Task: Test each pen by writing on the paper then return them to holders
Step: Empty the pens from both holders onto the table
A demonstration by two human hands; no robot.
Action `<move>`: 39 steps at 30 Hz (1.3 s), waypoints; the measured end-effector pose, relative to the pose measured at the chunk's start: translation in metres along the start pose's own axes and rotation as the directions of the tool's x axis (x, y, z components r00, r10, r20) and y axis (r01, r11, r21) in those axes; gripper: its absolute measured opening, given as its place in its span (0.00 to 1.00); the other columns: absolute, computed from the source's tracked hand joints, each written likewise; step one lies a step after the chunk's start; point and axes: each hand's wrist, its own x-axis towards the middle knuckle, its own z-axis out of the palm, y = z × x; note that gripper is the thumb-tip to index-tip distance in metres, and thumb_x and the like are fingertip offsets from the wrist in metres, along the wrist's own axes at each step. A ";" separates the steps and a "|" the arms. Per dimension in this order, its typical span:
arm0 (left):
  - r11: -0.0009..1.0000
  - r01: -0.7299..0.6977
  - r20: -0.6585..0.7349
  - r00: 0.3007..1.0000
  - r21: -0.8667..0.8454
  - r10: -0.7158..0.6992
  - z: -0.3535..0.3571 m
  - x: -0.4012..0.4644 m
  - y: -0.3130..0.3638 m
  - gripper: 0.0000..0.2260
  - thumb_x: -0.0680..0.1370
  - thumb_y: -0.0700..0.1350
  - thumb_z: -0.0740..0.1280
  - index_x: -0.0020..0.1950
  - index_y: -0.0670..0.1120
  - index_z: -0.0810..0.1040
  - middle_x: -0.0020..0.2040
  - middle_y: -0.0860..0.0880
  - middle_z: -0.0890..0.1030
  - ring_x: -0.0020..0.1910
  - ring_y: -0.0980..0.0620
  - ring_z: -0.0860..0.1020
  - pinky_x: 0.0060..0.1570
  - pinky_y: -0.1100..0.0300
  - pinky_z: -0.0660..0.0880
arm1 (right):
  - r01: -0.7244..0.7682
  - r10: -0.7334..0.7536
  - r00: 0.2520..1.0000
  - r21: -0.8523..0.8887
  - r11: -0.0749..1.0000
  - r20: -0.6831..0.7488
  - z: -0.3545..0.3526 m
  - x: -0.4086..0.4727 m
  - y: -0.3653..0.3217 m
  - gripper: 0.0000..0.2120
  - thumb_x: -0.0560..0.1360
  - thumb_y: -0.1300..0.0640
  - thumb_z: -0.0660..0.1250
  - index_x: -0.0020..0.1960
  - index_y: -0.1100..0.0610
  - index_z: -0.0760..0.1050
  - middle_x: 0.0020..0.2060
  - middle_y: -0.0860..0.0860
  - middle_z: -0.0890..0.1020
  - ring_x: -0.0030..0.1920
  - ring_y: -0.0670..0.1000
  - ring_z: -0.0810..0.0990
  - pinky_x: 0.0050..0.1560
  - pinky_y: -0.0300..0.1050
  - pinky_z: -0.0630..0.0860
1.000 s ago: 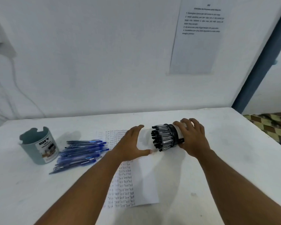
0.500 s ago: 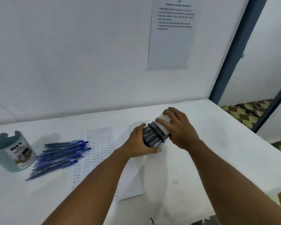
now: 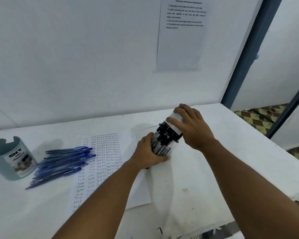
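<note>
A black-rimmed holder with a white label (image 3: 175, 124) is tilted toward me over the table, and my right hand (image 3: 192, 126) grips its base. A bundle of clear, black-capped pens (image 3: 160, 144) sticks out of its mouth, with my left hand (image 3: 148, 153) wrapped around them. Beneath lies the paper (image 3: 107, 152), covered in rows of the handwritten word "Test". Several blue pens (image 3: 64, 161) lie in a loose pile left of the paper. A grey-green holder (image 3: 12, 159) stands upright at the far left.
The white table (image 3: 214, 178) ends at an edge on the right, with patterned floor beyond. A printed sheet (image 3: 181, 31) hangs on the white wall behind. A dark blue post (image 3: 245, 57) rises at the table's back right corner.
My left hand has closed around the black-capped pens, which it only reached toward before. My right hand has tipped the holder's base up and away. The bundle protrudes further from the holder.
</note>
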 end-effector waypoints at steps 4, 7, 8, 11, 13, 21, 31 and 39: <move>0.995 0.000 0.000 1.000 0.104 0.000 0.005 0.001 0.003 0.44 0.56 0.68 0.74 0.67 0.54 0.66 0.60 0.52 0.75 0.60 0.49 0.73 0.60 0.48 0.73 | -0.087 0.088 0.996 -0.066 0.994 0.023 0.003 -0.011 0.002 0.33 0.58 0.73 0.67 0.61 0.52 0.75 0.61 0.58 0.75 0.67 0.64 0.70 0.61 0.57 0.69; 0.980 -0.019 0.019 1.000 0.196 0.016 0.006 0.001 0.003 0.44 0.63 0.64 0.74 0.73 0.52 0.60 0.65 0.50 0.70 0.65 0.48 0.66 0.65 0.52 0.65 | -0.163 0.168 0.985 -0.122 0.979 0.029 0.003 -0.020 0.006 0.34 0.57 0.73 0.68 0.61 0.52 0.75 0.60 0.58 0.75 0.67 0.64 0.70 0.60 0.56 0.67; 0.975 -0.023 0.014 1.000 0.219 0.021 0.007 0.000 0.002 0.43 0.64 0.64 0.74 0.73 0.52 0.60 0.65 0.50 0.69 0.65 0.48 0.65 0.65 0.53 0.64 | -0.189 0.195 0.980 -0.137 0.972 0.027 0.002 -0.022 0.008 0.33 0.58 0.72 0.69 0.60 0.53 0.75 0.60 0.59 0.75 0.67 0.64 0.70 0.60 0.56 0.66; 0.965 -0.031 0.015 0.999 0.260 0.028 0.008 0.001 0.000 0.42 0.66 0.64 0.73 0.73 0.52 0.59 0.65 0.50 0.69 0.66 0.48 0.65 0.66 0.53 0.63 | -0.282 0.290 0.957 -0.183 0.942 0.022 -0.001 -0.026 0.014 0.32 0.58 0.72 0.69 0.60 0.54 0.75 0.61 0.60 0.74 0.67 0.65 0.68 0.60 0.56 0.64; 0.960 -0.028 0.019 1.000 0.279 0.024 0.009 0.003 -0.001 0.42 0.66 0.65 0.73 0.73 0.51 0.59 0.65 0.50 0.69 0.67 0.48 0.64 0.66 0.53 0.63 | -0.364 0.383 0.923 -0.215 0.906 0.050 0.000 -0.027 0.017 0.33 0.57 0.72 0.71 0.60 0.55 0.75 0.62 0.61 0.73 0.68 0.66 0.67 0.60 0.56 0.62; 0.938 -0.023 0.034 0.999 0.345 0.012 0.008 0.007 -0.001 0.45 0.64 0.65 0.73 0.74 0.52 0.57 0.67 0.49 0.67 0.68 0.47 0.62 0.67 0.51 0.62 | -0.758 0.767 0.612 -0.137 0.638 0.192 0.012 -0.038 0.017 0.35 0.64 0.70 0.70 0.68 0.54 0.66 0.67 0.60 0.64 0.71 0.65 0.57 0.63 0.58 0.63; 0.931 -0.009 0.079 0.997 0.366 -0.021 0.001 0.010 0.003 0.50 0.62 0.69 0.73 0.76 0.53 0.53 0.72 0.49 0.62 0.72 0.46 0.58 0.71 0.50 0.58 | -0.969 0.909 0.120 0.247 0.019 0.399 0.039 -0.030 0.009 0.41 0.70 0.50 0.75 0.75 0.56 0.54 0.71 0.56 0.67 0.69 0.64 0.62 0.63 0.59 0.67; 0.928 -0.050 0.072 0.997 0.369 0.024 -0.004 0.010 0.001 0.51 0.61 0.71 0.72 0.76 0.54 0.54 0.74 0.51 0.63 0.72 0.48 0.60 0.71 0.48 0.58 | -0.909 0.859 0.023 0.368 -0.194 0.511 0.046 -0.030 0.010 0.46 0.71 0.50 0.74 0.76 0.63 0.49 0.70 0.63 0.68 0.70 0.65 0.63 0.70 0.56 0.62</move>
